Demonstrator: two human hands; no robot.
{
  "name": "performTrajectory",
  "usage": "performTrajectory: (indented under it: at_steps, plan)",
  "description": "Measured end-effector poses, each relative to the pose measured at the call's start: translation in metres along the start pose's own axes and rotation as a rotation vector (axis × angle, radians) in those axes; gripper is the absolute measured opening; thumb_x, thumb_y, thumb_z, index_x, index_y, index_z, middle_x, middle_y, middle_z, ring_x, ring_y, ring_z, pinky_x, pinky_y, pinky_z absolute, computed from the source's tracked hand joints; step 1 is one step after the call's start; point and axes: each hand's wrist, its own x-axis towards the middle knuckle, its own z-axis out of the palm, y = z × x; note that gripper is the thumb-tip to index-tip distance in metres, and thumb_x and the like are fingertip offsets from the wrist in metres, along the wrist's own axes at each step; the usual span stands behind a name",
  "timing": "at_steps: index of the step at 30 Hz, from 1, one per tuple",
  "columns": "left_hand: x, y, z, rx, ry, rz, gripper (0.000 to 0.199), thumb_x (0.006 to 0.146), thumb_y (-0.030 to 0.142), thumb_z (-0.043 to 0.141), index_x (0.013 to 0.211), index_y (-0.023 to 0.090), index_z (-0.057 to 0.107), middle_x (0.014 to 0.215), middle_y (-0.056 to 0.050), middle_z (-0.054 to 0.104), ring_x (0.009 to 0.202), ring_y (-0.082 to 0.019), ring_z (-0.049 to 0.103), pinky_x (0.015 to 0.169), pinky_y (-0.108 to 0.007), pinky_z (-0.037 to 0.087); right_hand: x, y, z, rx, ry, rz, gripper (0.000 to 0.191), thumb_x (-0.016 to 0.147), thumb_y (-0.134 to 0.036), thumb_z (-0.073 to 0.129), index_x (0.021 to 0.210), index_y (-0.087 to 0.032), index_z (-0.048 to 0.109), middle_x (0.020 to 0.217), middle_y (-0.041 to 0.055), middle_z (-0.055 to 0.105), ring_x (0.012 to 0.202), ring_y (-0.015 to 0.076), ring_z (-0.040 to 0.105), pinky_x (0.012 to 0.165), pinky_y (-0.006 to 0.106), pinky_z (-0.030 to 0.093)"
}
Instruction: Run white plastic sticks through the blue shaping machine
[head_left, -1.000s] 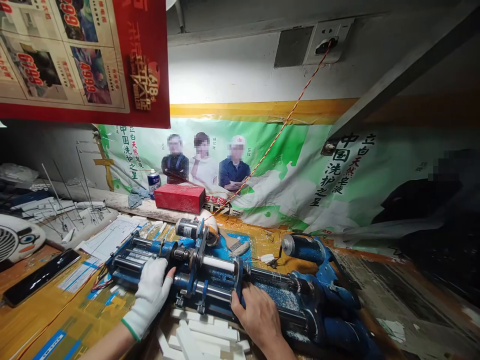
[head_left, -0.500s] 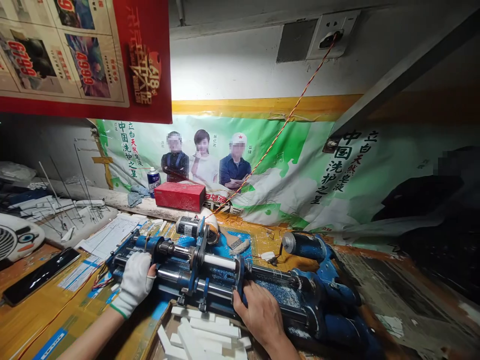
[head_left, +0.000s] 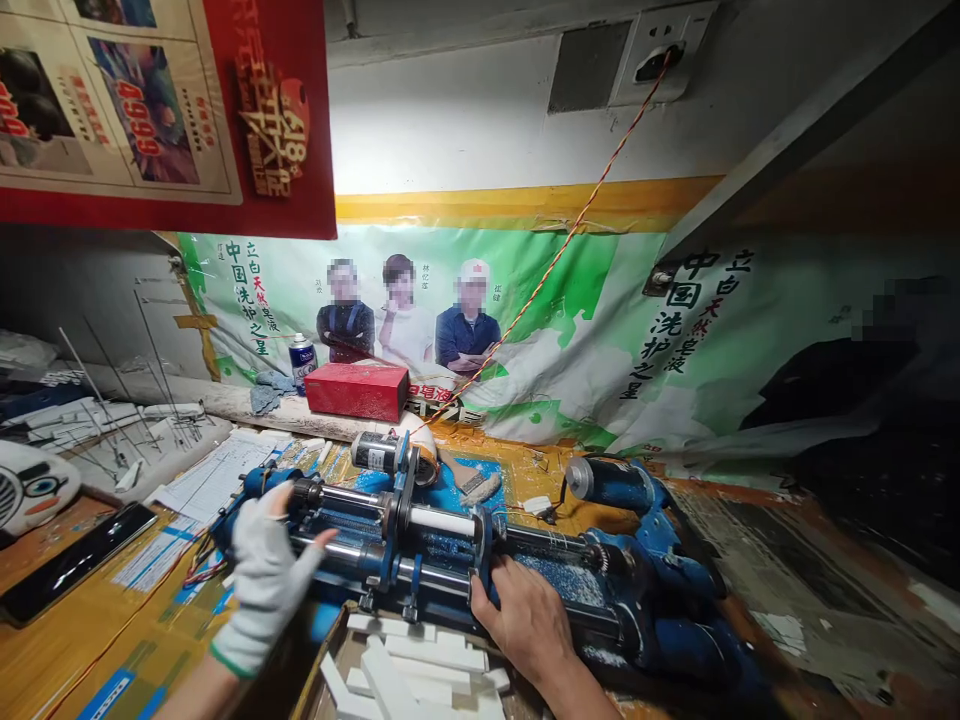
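A blue bench machine (head_left: 420,590) with polished steel rods lies across the table. Between two of its blue upright plates a white rod (head_left: 442,522) is held level. My left hand (head_left: 271,565), in a white fingerless glove with a green cuff, is raised at the machine's left end, thumb and fingers apart, nothing in it. Bare, my right hand (head_left: 523,612) wraps its fingers round the lower part of the right upright plate (head_left: 484,540); its fingertips are partly hidden. Just below the machine, a box (head_left: 324,648) contains several white square bars (head_left: 427,665).
White dust covers parts of the machine. Behind it are a brush (head_left: 476,485), a red box (head_left: 358,391) and a spray can (head_left: 303,362). A phone (head_left: 75,562) and papers (head_left: 217,475) lie left. A twisted cord (head_left: 577,225) runs up to a wall socket (head_left: 664,58).
My left hand has let go of the machine's left end, and its fingers have spread. My right hand stays on the plate. The view has shifted slightly.
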Motion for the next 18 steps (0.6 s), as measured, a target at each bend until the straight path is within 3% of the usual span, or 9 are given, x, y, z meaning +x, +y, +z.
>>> performTrajectory:
  at_steps: [2, 4, 5, 7, 10, 12, 13, 15, 18]
  plan:
    - [0.026, 0.056, -0.001, -0.159, -0.270, 0.223, 0.061, 0.079, 0.043, 0.057, 0.129, 0.017, 0.035, 0.116, -0.014, 0.054, 0.113, -0.028, 0.048, 0.102, -0.053, 0.029, 0.002, 0.000, -0.004, -0.007, -0.037, 0.023, 0.022, 0.086, -0.031, 0.041, 0.079, -0.020, 0.059, 0.072, 0.0017, 0.060, 0.068, 0.0154, 0.054, 0.066, 0.028, 0.029]
    - [0.046, 0.106, 0.003, -0.225, -0.544, 0.407, 0.031, 0.085, 0.026, 0.047, 0.115, 0.022, 0.048, 0.098, -0.007, 0.062, 0.099, -0.021, 0.055, 0.103, -0.052, 0.027, 0.001, 0.007, -0.010, -0.025, -0.093, 0.033, 0.022, 0.085, -0.033, 0.043, 0.080, -0.020, 0.059, 0.072, 0.0017, 0.061, 0.068, 0.0160, 0.055, 0.067, 0.029, 0.030]
    - [0.052, 0.125, 0.004, -0.228, -0.645, 0.447, 0.022, 0.086, 0.021, 0.042, 0.104, 0.021, 0.054, 0.088, -0.006, 0.062, 0.090, -0.020, 0.057, 0.099, -0.050, 0.032, -0.001, 0.012, -0.014, -0.032, -0.123, 0.035, 0.022, 0.084, -0.034, 0.043, 0.080, -0.020, 0.059, 0.072, 0.0016, 0.062, 0.067, 0.0161, 0.055, 0.067, 0.029, 0.030]
    - [0.052, 0.151, 0.003, -0.281, -0.790, 0.394, 0.019, 0.087, 0.018, 0.037, 0.090, 0.019, 0.055, 0.078, -0.005, 0.060, 0.079, -0.018, 0.057, 0.087, -0.044, 0.041, -0.006, 0.026, -0.019, -0.041, -0.160, 0.041, 0.023, 0.085, -0.036, 0.043, 0.081, -0.020, 0.059, 0.072, 0.0013, 0.063, 0.067, 0.0159, 0.056, 0.067, 0.029, 0.031]
    - [0.031, 0.163, -0.005, -0.706, -1.052, -0.011, 0.016, 0.088, 0.028, 0.039, 0.091, 0.019, 0.051, 0.081, -0.003, 0.060, 0.076, -0.015, 0.057, 0.071, -0.031, 0.047, -0.015, 0.043, -0.023, -0.027, -0.169, 0.050, 0.026, 0.087, -0.038, 0.040, 0.081, -0.020, 0.059, 0.073, 0.0012, 0.063, 0.068, 0.0157, 0.057, 0.065, 0.028, 0.031]
    - [0.013, 0.164, -0.007, -1.141, -1.191, -0.447, 0.019, 0.087, 0.033, 0.043, 0.097, 0.018, 0.048, 0.087, -0.003, 0.061, 0.080, -0.014, 0.059, 0.069, -0.026, 0.048, -0.017, 0.046, -0.023, -0.008, -0.171, 0.043, 0.026, 0.088, -0.038, 0.040, 0.080, -0.020, 0.058, 0.074, 0.0012, 0.062, 0.070, 0.0157, 0.057, 0.064, 0.028, 0.030]
    - [0.005, 0.163, -0.005, -1.329, -1.195, -0.676, 0.021, 0.086, 0.034, 0.045, 0.099, 0.017, 0.046, 0.093, -0.005, 0.061, 0.084, -0.014, 0.060, 0.070, -0.026, 0.049, -0.017, 0.045, -0.022, 0.001, -0.173, 0.040, 0.025, 0.087, -0.038, 0.041, 0.080, -0.020, 0.058, 0.074, 0.0010, 0.062, 0.070, 0.0156, 0.057, 0.064, 0.028, 0.030]
    - [-0.004, 0.163, 0.000, -1.602, -1.066, -1.060, 0.028, 0.083, 0.035, 0.053, 0.104, 0.017, 0.046, 0.103, -0.007, 0.060, 0.096, -0.017, 0.060, 0.078, -0.031, 0.050, -0.014, 0.040, -0.022, 0.013, -0.170, 0.037, 0.023, 0.087, -0.036, 0.041, 0.081, -0.020, 0.057, 0.074, 0.0007, 0.062, 0.069, 0.0153, 0.057, 0.063, 0.028, 0.029]
    - [-0.001, 0.167, 0.007, -1.823, -0.795, -1.423, 0.031, 0.075, 0.028, 0.066, 0.101, 0.019, 0.052, 0.106, -0.006, 0.061, 0.107, -0.019, 0.057, 0.092, -0.036, 0.047, -0.011, 0.034, -0.024, 0.023, -0.154, 0.039, 0.021, 0.087, -0.035, 0.042, 0.083, -0.020, 0.057, 0.074, 0.0009, 0.061, 0.068, 0.0151, 0.056, 0.063, 0.027, 0.029]
